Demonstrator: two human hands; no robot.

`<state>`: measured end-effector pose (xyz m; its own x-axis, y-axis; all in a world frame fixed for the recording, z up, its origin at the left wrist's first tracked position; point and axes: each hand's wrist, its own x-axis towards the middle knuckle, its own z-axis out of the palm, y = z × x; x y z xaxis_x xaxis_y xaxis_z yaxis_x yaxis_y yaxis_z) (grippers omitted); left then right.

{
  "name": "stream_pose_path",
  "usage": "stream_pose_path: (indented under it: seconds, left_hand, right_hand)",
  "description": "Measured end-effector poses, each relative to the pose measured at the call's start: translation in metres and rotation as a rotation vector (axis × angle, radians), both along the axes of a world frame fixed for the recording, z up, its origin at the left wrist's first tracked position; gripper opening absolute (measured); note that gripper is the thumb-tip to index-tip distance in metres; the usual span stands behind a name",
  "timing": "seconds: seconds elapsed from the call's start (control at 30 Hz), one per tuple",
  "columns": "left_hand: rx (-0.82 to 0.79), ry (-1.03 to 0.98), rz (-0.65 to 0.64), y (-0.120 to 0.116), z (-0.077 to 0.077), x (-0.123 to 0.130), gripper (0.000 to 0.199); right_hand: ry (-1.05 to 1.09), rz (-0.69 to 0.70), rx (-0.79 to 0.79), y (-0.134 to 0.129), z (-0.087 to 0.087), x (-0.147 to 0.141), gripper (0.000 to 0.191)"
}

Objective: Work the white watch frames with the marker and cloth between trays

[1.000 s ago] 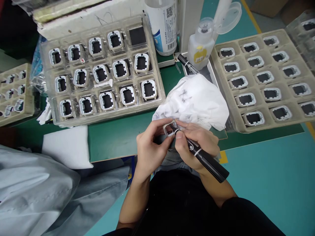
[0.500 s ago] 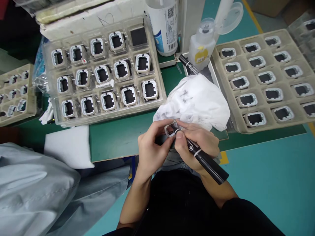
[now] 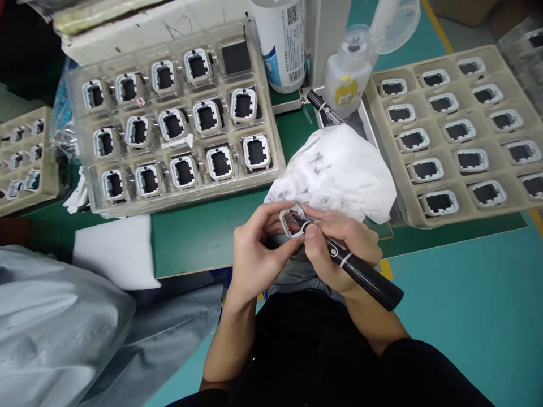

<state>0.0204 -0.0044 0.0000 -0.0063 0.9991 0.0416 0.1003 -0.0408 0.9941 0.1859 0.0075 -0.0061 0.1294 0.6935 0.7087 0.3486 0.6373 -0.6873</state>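
My left hand [image 3: 263, 249] grips a small silvery square frame [image 3: 287, 224] between thumb and fingers, with its opening tilted up. A black marker [image 3: 369, 278] is in my right hand [image 3: 343, 244], its tip at the right side of the frame's opening. Whether the tip touches the inner edge is too small to tell. Just beyond both hands lies a crumpled white cloth [image 3: 339, 169] with dark smudges. One compartment, at the back right of the left tray [image 3: 212, 195], holds no frame and shows a black pad [image 3: 236, 57].
The right tray [image 3: 407, 209] holds several similar frames. Another marker [image 3: 318, 102] lies beside a small bottle [image 3: 345, 79]; a larger bottle [image 3: 282, 51] stands left of it. A white pad [image 3: 114, 251] rests by a person's grey clothing [image 3: 55, 316]. A third tray [image 3: 46, 186] is far left.
The frame has turned in my left hand, so more of its opening faces up. The marker's rear end has shifted slightly right and up. The view has moved a little.
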Motion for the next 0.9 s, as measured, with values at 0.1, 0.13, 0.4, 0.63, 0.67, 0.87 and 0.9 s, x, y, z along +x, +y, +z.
stream_pose_path:
  seconds: [0.1, 0.13, 0.4, 0.63, 0.67, 0.87, 0.9]
  left_hand:
    - [-0.020, -0.046, -0.014, 0.0015, 0.0015, -0.0006, 0.058]
    - [-0.025, -0.057, -0.019, 0.0020, 0.0021, -0.0008, 0.059]
    - [-0.037, -0.086, -0.053, 0.0026, 0.0038, -0.0042, 0.062]
    - [-0.022, -0.054, -0.070, 0.0005, 0.0011, -0.0074, 0.059]
    - [-0.018, -0.051, -0.070, 0.0004, 0.0008, -0.0076, 0.058]
    - [0.022, -0.075, -0.074, 0.0015, -0.0003, -0.0083, 0.051]
    - [0.021, -0.079, -0.077, 0.0021, 0.0001, -0.0084, 0.051]
  right_hand:
    - [0.045, -0.001, -0.011, 0.0000, -0.0003, -0.0006, 0.020]
    - [0.053, 0.001, -0.010, 0.0002, -0.0005, -0.0010, 0.020]
    - [0.133, 0.016, 0.041, 0.0043, -0.0013, -0.0039, 0.023]
    - [0.165, 0.037, 0.053, 0.0035, -0.0023, -0.0046, 0.021]
    - [0.154, 0.029, 0.044, 0.0028, -0.0021, -0.0047, 0.020]
    - [0.136, 0.026, 0.002, -0.0015, -0.0002, -0.0037, 0.019]
    - [0.138, 0.042, 0.010, -0.0020, 0.0001, -0.0027, 0.020]
